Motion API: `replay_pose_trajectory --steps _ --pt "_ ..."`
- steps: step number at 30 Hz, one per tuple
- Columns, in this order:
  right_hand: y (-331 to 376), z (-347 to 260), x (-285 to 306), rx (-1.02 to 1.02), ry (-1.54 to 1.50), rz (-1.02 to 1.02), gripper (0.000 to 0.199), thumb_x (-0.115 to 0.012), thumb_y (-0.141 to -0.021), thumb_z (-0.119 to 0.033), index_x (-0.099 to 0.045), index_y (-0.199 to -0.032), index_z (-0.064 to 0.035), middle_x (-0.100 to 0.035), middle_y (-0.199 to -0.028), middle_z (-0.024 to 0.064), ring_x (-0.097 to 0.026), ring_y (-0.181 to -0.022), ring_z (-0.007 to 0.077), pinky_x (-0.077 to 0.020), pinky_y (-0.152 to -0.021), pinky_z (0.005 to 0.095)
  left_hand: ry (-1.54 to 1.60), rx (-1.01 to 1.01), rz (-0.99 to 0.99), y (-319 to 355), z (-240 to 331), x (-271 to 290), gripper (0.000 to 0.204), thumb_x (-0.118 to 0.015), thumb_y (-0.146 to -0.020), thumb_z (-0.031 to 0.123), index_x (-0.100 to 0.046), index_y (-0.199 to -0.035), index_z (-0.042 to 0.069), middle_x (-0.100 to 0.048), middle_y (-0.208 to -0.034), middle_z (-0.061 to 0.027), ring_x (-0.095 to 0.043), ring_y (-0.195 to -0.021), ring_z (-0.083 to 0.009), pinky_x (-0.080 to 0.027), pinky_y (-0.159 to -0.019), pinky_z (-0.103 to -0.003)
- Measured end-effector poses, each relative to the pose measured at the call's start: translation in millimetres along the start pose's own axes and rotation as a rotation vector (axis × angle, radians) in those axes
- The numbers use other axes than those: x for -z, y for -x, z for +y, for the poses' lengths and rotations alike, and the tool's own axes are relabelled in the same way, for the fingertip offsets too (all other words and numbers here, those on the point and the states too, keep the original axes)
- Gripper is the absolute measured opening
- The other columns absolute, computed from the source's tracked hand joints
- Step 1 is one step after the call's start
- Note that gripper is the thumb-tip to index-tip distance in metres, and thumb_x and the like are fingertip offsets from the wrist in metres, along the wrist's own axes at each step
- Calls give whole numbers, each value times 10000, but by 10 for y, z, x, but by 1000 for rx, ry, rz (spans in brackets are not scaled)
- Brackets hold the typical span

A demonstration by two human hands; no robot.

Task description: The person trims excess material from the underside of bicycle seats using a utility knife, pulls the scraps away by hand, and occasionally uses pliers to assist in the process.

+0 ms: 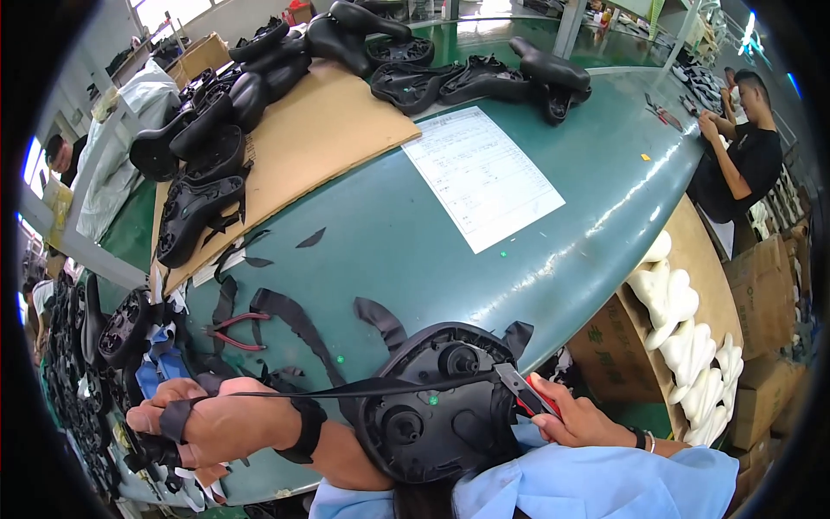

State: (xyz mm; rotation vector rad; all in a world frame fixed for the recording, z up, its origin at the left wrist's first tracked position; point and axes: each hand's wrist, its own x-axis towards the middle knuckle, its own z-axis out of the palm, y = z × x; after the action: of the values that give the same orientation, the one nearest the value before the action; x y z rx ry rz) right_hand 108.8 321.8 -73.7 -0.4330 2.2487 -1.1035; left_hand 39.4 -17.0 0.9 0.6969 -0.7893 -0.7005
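Note:
An upturned black bicycle saddle (441,406) rests against my body at the table's near edge, its plastic underside facing up. My left hand (216,424) is closed on a thin black strip of trimmed cover material (346,391) and pulls it taut to the left, away from the saddle. My right hand (575,419) grips red-handled scissors (523,389) whose blades sit at the saddle's right rim, where the strip starts.
Black offcuts (294,320) and red-handled pliers (233,333) lie on the green table (415,251). A white paper sheet (480,173) and a cardboard sheet (320,130) with several black saddles (207,147) lie farther back. White foam pads (683,337) fill a carton at right. Another person (743,147) works at far right.

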Motion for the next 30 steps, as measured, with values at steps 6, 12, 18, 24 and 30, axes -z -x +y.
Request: replay_pose_trajectory --steps 6,12,18,24,30 --pt "-249 -161 84 34 223 -61 645 -537 -932 -238 -188 -1443 -54 -610 -669 149 -619 -578 384 -511 -575 420 -267 -72 33 -68 -193 -94 599 -531 -949 360 -481 -457 21 -479 -508 -15 -423 -491 -145 -385 -527 -280" --pt "-290 -114 -8 64 36 -136 616 -551 -911 -225 -251 -1433 -97 -637 -700 166 -640 -582 337 -519 -559 400 -302 -396 -174 -540 -263 67 305 -539 -872 190 -533 -660 -28 -523 -613 -81 -494 -573 -231 -425 -605 -351" --pt "-735 -111 156 15 -280 263 274 -528 -908 -140 -485 -1138 1 -651 -783 70 -626 -624 111 -501 -560 256 -762 -202 -2340 262 -798 601 401 -604 -851 350 -587 -728 -31 -617 -777 -256 -624 -794 -389 -471 -670 -436" --pt "-1703 -299 918 252 -1 518 294 -637 -830 -160 -537 -1077 -36 -483 -647 -4 -458 -526 87 -382 -470 244 -294 736 -1479 -514 -1361 118 403 -586 -909 355 -597 -763 -21 -626 -705 -78 -550 -635 -186 -445 -604 -336" --pt "-3319 151 2108 230 -447 646 268 -644 -857 -273 -557 -1029 -87 -525 -722 -4 -542 -607 104 -447 -539 231 -335 515 -1761 -354 -1030 -123 181 -617 -772 168 -626 -896 35 -600 -937 -77 -566 -803 -182 -450 -730 -308"
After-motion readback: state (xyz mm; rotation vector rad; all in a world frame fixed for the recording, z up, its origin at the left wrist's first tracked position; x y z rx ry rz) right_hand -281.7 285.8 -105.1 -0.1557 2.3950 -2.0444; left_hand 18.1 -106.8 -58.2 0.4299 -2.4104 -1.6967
